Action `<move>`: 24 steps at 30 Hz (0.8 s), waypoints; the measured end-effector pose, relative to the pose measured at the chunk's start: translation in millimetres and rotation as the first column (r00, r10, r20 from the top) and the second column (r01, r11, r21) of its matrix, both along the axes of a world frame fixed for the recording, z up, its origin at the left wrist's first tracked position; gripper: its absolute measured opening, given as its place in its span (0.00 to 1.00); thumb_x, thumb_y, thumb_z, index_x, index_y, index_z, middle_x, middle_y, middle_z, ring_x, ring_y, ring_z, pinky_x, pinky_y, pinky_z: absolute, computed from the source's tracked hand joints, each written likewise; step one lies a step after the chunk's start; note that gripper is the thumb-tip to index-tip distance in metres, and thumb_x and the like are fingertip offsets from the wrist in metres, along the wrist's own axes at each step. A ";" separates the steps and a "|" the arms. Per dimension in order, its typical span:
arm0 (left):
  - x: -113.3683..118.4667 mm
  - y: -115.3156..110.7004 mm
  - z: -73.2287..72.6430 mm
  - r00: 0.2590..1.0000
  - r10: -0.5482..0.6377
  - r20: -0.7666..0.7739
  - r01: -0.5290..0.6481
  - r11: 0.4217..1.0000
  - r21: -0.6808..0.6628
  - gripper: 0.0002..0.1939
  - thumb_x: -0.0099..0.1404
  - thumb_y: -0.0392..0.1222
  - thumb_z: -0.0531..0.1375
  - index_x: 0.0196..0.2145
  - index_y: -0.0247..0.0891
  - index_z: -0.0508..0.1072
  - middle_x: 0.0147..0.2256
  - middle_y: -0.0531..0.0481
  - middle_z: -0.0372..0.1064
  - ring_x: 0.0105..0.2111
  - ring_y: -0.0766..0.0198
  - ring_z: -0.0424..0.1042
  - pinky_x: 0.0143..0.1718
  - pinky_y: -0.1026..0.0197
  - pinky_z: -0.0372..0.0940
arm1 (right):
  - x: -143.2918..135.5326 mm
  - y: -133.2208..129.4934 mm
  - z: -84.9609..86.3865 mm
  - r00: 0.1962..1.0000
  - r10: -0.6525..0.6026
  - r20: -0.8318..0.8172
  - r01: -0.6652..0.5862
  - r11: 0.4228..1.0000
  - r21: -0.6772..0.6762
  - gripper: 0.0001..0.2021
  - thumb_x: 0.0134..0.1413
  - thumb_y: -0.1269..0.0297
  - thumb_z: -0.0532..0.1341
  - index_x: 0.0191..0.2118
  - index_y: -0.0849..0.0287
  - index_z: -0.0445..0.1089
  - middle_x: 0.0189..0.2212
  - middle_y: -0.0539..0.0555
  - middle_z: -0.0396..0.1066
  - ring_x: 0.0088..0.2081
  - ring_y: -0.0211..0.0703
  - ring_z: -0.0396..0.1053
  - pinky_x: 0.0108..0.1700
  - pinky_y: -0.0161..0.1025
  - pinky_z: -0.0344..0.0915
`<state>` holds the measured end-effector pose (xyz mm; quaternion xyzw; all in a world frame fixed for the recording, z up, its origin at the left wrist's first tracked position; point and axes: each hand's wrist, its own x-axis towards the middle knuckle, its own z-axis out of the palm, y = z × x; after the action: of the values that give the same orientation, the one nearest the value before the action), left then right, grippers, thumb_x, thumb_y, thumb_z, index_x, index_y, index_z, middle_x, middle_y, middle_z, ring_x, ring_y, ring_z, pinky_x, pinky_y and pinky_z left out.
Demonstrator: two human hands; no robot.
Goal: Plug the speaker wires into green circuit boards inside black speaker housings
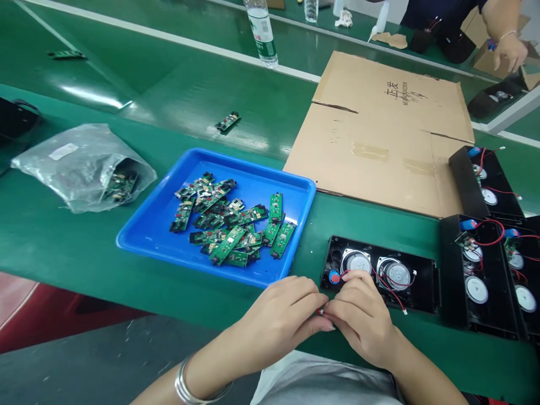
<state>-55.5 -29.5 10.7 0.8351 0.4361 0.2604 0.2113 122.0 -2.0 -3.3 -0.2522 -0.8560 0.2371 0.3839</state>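
Note:
My left hand (pixel 287 309) and my right hand (pixel 363 318) meet at the near edge of the bench, fingertips pinched together. Between them shows a small red-and-white wire end (pixel 319 311), mostly covered by the fingers. Just beyond lies a black speaker housing (pixel 422 287), open side up, with two round silver speakers (pixel 394 274). A blue cylindrical part with a red end (pixel 334 276) sits in its left corner. Red wires with white plugs (pixel 405 311) trail across the housing. My right hand overlaps its near edge.
Left of the housing, a blue tray (pixel 143 225) carries several green circuit boards (pixel 228 245). A plastic bag (pixel 67 163) holds more boards. Flattened cardboard (pixel 379 124) lies behind. Other black housings (pixel 485 253) stand at right. Beyond are a water bottle (pixel 262 34) and another person's hand (pixel 510 52).

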 end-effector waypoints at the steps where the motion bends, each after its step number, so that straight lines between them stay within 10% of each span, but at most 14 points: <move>1: -0.6 1.2 0.6 1.000 -0.019 -0.017 0.019 1.000 -0.009 0.22 0.72 0.46 0.43 0.29 0.34 0.70 0.23 0.50 0.67 0.23 0.65 0.63 0.24 0.63 0.59 | 0.1 0.3 0.0 1.000 0.000 0.025 0.000 1.000 0.014 0.10 0.62 0.74 0.52 0.32 0.60 0.68 0.22 0.49 0.68 0.25 0.36 0.61 0.42 0.42 0.64; 8: -6.4 11.5 6.6 0.972 -0.174 -0.160 0.187 0.980 0.074 0.23 0.73 0.38 0.43 0.21 0.36 0.65 0.19 0.54 0.59 0.20 0.66 0.55 0.22 0.61 0.51 | 2.9 5.9 4.5 0.971 0.070 0.228 -0.081 0.996 0.038 0.16 0.62 0.75 0.47 0.26 0.61 0.66 0.17 0.48 0.58 0.24 0.37 0.52 0.32 0.38 0.55; 24: -9.4 7.1 15.6 0.945 -0.117 -0.305 0.199 0.947 0.252 0.20 0.68 0.27 0.43 0.27 0.32 0.72 0.21 0.49 0.67 0.20 0.62 0.62 0.23 0.60 0.58 | -0.4 3.3 0.9 0.994 0.024 0.105 -0.017 0.998 -0.068 0.11 0.64 0.71 0.51 0.32 0.63 0.67 0.19 0.48 0.58 0.24 0.36 0.52 0.29 0.37 0.50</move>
<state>-64.9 -22.4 26.3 0.9178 0.3520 0.1777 0.0464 121.6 1.3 -2.4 -0.2684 -0.8692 0.2559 0.3271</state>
